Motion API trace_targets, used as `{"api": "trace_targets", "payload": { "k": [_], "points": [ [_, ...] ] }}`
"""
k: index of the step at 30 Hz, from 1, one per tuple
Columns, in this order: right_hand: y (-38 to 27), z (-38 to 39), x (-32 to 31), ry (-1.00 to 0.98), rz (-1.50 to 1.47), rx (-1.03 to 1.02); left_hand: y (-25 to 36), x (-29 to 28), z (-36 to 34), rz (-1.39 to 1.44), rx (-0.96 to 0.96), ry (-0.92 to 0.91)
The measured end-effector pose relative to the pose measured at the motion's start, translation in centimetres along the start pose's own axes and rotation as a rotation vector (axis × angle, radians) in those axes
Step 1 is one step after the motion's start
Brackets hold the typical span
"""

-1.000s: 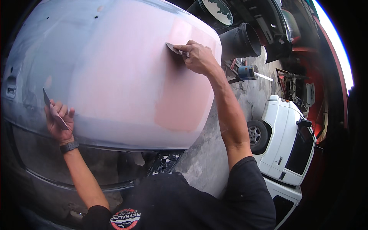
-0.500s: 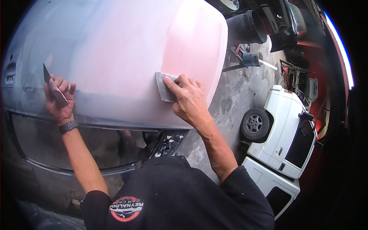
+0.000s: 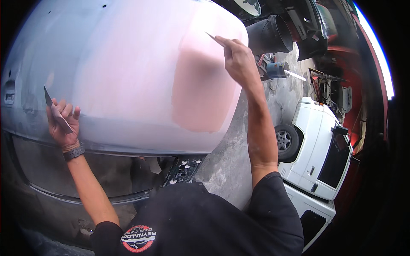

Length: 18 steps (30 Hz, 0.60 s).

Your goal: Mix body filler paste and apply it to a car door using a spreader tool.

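A large car door panel (image 3: 124,72), grey on the left and whitish toward the right, fills the upper left. Spread over its right end is a pink filler patch (image 3: 198,94), with a dark shadow across it. My right hand (image 3: 240,62) pinches a thin flat filler spreader (image 3: 210,36), seen nearly edge-on, near the patch's far end. I cannot tell whether its edge touches the panel. Near the panel's left end, my left hand (image 3: 68,140) is closed around another flat spreader (image 3: 62,119), pinkish by the palm with a dark pointed tip.
A recessed handle (image 3: 9,92) sits at the panel's far left; a dark window (image 3: 98,166) lies below the panel. To the right are a black bucket (image 3: 269,36), a blue can (image 3: 277,70) with a white stick, and a white vehicle (image 3: 311,149) on the concrete floor (image 3: 230,158).
My right hand has moved farther away and to the right, turning its spreader edge-on. The pink patch now shows down toward the panel's near edge. My left hand keeps its hold.
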State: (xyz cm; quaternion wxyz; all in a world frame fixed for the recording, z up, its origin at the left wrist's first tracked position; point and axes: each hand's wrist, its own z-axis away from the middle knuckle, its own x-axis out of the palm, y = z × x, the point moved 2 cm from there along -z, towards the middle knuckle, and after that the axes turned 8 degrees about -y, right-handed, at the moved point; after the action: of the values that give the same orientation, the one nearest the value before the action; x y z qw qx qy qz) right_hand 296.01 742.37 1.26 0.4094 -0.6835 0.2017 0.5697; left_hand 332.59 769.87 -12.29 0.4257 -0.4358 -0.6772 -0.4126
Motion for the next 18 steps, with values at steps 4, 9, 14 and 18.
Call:
{"api": "trace_targets", "payload": {
  "k": [4,9,14,18],
  "points": [
    [5.3,-10.0,0.1,-0.020,0.177,0.022,0.0,0.0,0.0,-0.018,0.004,0.010],
    [8.5,-15.5,0.8,-0.125,0.206,0.063,0.1,-0.1,0.0,-0.030,0.014,-0.001],
    [9.2,-17.0,1.8,-0.220,0.189,0.107,0.3,-0.3,0.2,-0.041,0.016,0.046],
    [8.8,-16.5,2.1,-0.132,0.249,0.037,0.2,-0.2,0.2,-0.029,0.024,0.015]
  ]
}}
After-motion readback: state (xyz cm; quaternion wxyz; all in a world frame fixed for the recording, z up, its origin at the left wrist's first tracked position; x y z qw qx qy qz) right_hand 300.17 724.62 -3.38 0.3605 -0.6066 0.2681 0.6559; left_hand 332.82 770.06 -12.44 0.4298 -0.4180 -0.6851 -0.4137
